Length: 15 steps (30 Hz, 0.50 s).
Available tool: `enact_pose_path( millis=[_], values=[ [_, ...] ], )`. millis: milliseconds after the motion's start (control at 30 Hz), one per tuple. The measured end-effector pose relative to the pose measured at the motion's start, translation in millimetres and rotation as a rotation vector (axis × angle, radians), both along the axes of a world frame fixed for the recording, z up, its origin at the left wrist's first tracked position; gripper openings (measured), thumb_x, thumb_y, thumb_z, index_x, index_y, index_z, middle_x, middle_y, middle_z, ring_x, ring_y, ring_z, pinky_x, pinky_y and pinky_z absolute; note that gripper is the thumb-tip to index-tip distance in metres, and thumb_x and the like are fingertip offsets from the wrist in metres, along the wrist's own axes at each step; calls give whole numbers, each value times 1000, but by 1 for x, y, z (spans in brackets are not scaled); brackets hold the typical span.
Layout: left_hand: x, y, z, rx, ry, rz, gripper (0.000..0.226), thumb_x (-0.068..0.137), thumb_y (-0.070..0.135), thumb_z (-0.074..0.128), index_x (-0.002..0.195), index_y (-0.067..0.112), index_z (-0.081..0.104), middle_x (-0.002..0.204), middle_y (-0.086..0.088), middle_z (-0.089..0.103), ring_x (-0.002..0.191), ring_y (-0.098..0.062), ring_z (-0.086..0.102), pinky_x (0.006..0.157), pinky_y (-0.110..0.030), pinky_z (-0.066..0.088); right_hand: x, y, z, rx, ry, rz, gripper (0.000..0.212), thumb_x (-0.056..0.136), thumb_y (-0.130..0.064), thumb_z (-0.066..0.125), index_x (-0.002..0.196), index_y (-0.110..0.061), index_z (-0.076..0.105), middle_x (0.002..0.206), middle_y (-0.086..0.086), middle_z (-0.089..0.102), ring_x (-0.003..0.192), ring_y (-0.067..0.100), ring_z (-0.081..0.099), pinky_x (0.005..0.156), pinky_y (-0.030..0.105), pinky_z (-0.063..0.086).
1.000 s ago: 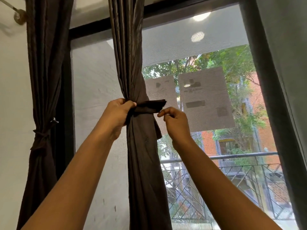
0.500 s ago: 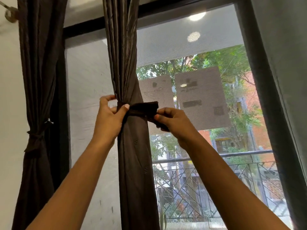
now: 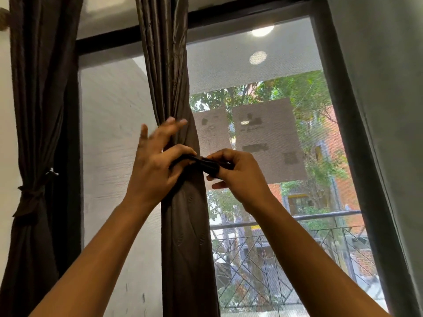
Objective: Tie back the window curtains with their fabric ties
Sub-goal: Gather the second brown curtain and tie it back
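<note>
Two curtains, two ties. One fabric tie (image 3: pixel 207 163) round middle curtain (image 3: pixel 183 225) at mid-height, not yet knotted; pinched by left hand (image 3: pixel 155 165), remaining fingers splayed; free end gripped in curled right hand (image 3: pixel 238 172). Left curtain (image 3: pixel 34 133) already cinched by knotted tie (image 3: pixel 29 195). Roughly half done; knot outstanding.

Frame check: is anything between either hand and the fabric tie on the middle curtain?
Nothing visible stands between them. The left hand pinches the fabric tie at the front of the middle curtain, and the right hand holds the tie's free end just right of the curtain.
</note>
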<state>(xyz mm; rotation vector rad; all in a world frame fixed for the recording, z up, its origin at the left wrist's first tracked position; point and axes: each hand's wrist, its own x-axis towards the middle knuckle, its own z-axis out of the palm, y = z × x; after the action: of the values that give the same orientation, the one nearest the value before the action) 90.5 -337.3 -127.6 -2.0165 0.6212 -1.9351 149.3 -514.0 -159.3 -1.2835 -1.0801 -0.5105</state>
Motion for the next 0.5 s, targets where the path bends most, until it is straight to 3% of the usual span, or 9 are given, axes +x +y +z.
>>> enact_pose_path(
  millis=[100, 200, 267, 333, 433, 500],
  values=[
    [-3, -9, 10, 0, 12, 11, 25, 88, 29, 55, 95, 11, 70, 99, -6, 72, 98, -22, 66, 115, -44, 16, -3, 3, -2, 95, -78, -110, 16, 83, -5, 69, 97, -12, 71, 83, 2, 70, 72, 10, 68, 60, 26, 58],
    [-7, -19, 17, -266, 12, -102, 18, 87, 30, 63, 90, 13, 71, 79, 0, 71, 73, -20, 65, 89, -32, 43, -6, 8, -5, 141, -225, -218, 12, 82, -7, 71, 92, -13, 72, 83, -5, 69, 78, 3, 66, 64, 25, 58],
    [-8, -22, 23, -449, 81, -188, 14, 86, 33, 67, 89, 19, 72, 76, 4, 69, 70, -15, 66, 71, -30, 52, -6, 10, -6, 152, -415, -366, 12, 81, -7, 71, 90, -15, 72, 83, -6, 69, 79, 4, 64, 69, 26, 56],
    [-7, -21, 28, -538, 187, -206, 11, 85, 33, 68, 90, 23, 72, 79, 6, 70, 75, -10, 67, 73, -34, 56, -5, 10, -2, 149, -601, -539, 10, 82, -10, 68, 90, -16, 72, 83, -2, 69, 75, 11, 64, 65, 35, 55],
    [-9, -20, 32, -503, 323, -179, 4, 85, 31, 69, 88, 31, 71, 79, 12, 70, 77, -1, 65, 76, -28, 54, -9, 6, 18, 166, -706, -655, 12, 83, -20, 63, 89, -16, 72, 76, 1, 68, 67, 19, 62, 55, 39, 51],
    [-13, -21, 32, -443, 396, -169, 6, 87, 27, 68, 90, 32, 70, 78, 18, 67, 76, 9, 62, 72, -13, 48, -13, 2, 36, 163, -674, -593, 11, 82, -18, 65, 89, -16, 73, 76, 2, 69, 68, 18, 63, 59, 39, 51]
  ],
)
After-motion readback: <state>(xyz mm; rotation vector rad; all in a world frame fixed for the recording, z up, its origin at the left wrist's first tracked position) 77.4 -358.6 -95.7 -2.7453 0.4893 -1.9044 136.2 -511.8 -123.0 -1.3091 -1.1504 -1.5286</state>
